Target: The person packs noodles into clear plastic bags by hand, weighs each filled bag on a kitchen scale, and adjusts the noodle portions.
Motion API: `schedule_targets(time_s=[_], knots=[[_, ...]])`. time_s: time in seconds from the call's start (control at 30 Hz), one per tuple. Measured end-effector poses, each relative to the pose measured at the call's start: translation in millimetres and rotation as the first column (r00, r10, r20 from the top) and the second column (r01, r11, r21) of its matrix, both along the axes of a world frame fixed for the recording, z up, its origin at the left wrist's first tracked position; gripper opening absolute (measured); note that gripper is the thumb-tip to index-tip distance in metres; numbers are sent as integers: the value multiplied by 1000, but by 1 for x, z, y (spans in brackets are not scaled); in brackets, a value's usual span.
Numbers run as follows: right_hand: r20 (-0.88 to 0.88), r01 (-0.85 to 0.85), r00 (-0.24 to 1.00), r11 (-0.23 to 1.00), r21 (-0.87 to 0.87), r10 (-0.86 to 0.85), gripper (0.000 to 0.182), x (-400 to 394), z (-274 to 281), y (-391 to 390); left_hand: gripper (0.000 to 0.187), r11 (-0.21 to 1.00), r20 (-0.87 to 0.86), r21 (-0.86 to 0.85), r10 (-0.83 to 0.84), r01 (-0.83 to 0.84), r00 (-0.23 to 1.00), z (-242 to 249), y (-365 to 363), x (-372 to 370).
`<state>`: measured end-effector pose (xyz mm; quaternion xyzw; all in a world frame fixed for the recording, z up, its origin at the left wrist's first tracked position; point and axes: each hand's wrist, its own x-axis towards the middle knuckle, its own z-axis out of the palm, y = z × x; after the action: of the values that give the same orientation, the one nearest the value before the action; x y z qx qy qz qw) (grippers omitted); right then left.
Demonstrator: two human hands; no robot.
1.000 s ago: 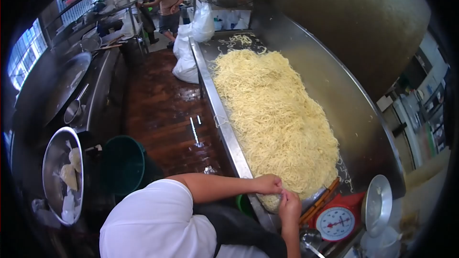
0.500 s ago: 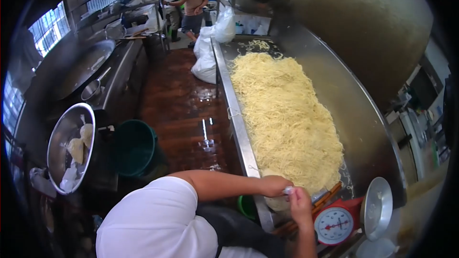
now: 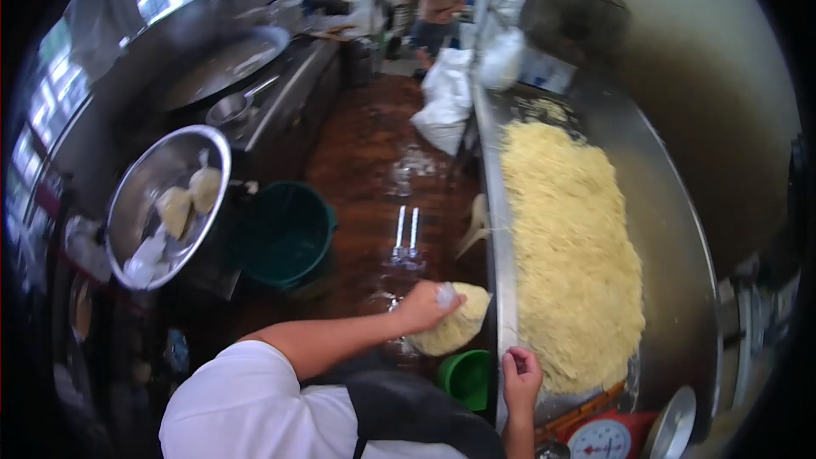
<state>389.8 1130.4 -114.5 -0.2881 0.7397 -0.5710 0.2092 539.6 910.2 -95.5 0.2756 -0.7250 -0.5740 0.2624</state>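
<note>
My left hand is closed around the gathered neck of a clear plastic bag of noodles. The bag hangs over the wet floor, left of the metal table's rim and above a green bucket. By the rim, my right hand has its fingers curled in toward the thumb, with nothing visible in them. A long heap of pale yellow noodles covers much of the table. At its near end stands a red dial scale with a metal pan.
To the left are a steel basin holding bagged noodles and a dark green tub. A large wok and a saucepan sit beyond. White sacks stand by the table; two people are at the back.
My hands have parted. My left hand has carried the bag of noodles leftward off the table, while my right hand has let go and stays near the rim. The view has turned left.
</note>
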Motion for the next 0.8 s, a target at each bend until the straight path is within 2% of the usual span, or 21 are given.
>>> schedule_targets(time_s=[0.03,0.1,0.13,0.17,0.2,0.23,0.27,0.3,0.33,0.37,0.43,0.5,0.6,0.67,0.7,0.8], knots=[[58,-37,998,999,23,36,16,7,-6,-13,37,991,-32,-1,131,-131,991,-2,-20,24],[49,-144,989,987,64,141,14,26,-11,-48,33,950,-49,94,303,-297,952,-3,-57,79],[70,-197,979,978,76,192,14,37,-11,-67,33,912,-9,67,406,-405,914,-2,-75,108],[92,-246,967,965,88,239,14,47,-10,-84,32,840,-82,94,541,-534,837,-4,-91,134],[67,-303,953,945,124,296,13,58,-11,-104,31,764,-55,129,642,-632,765,-6,-109,163],[78,-354,935,922,155,346,13,70,-9,-123,28,664,-62,298,731,-686,680,5,-123,191],[89,-398,917,899,182,388,13,83,-6,-144,26,528,-39,302,839,-794,543,6,-143,218],[99,-434,901,877,206,423,13,95,-4,-163,27,451,-117,313,892,-836,437,20,-160,246],[41,-476,876,849,228,480,13,105,-4,-181,33,300,-103,365,954,-881,282,37,-180,269],[57,-513,855,825,235,515,13,116,-3,-198,28,275,-202,361,956,-891,214,46,-197,293],[76,-570,818,785,243,570,14,136,1,-227,19,353,-317,347,916,-869,246,55,-225,332],[44,-597,792,759,258,608,16,150,3,-248,34,346,-396,369,898,-863,191,77,-241,335],[-4,-595,777,736,323,629,17,163,12,-271,44,618,-422,258,764,-742,489,75,-259,326],[28,-579,795,743,336,606,17,165,15,-280,42,744,-377,241,664,-624,646,73,-268,303],[51,-577,803,752,319,594,17,163,12,-282,42,798,-355,232,602,-557,715,70,-271,290],[21,-539,828,786,303,560,18,149,6,-284,41,843,-282,271,532,-465,799,58,-284,254]])
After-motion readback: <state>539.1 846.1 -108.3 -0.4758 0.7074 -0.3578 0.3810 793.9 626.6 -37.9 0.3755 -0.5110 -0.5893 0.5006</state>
